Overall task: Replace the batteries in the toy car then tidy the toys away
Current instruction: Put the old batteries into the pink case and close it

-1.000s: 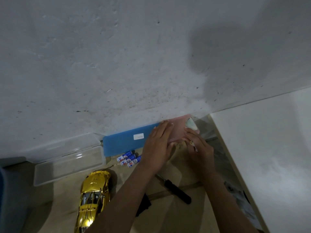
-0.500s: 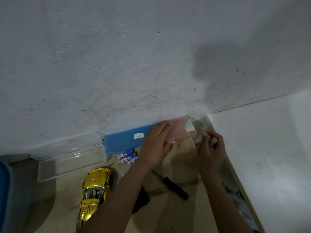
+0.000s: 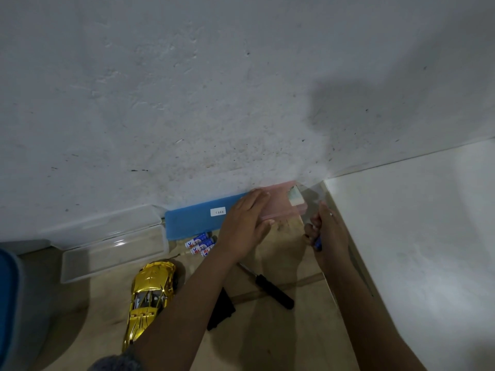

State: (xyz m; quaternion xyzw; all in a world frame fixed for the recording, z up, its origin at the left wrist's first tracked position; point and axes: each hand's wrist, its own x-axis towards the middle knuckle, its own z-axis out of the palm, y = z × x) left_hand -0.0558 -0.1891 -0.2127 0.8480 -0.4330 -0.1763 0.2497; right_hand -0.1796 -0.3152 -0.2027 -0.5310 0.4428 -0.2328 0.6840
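Observation:
A gold toy car (image 3: 150,293) lies on the wooden floor at the lower left. Beside the wall lie three blue-and-white batteries (image 3: 201,243), just below a blue case (image 3: 192,220). My left hand (image 3: 246,223) lies across the left end of a pink translucent case (image 3: 284,202), fingers on top and thumb at its front edge. My right hand (image 3: 328,231) is to the right of that case, curled into a fist around a small blue item (image 3: 318,245) that is mostly hidden. A black-handled screwdriver (image 3: 273,290) and a flat black piece (image 3: 221,309) lie between my forearms.
A clear plastic container (image 3: 112,253) sits open against the grey wall at the left. A blue bin edge (image 3: 8,303) shows at the far left. A white panel (image 3: 415,236) borders the floor on the right.
My right hand has left the pink case's right end, moved right and slightly down, and closed into a fist on a small blue item. My left hand stays on the case.

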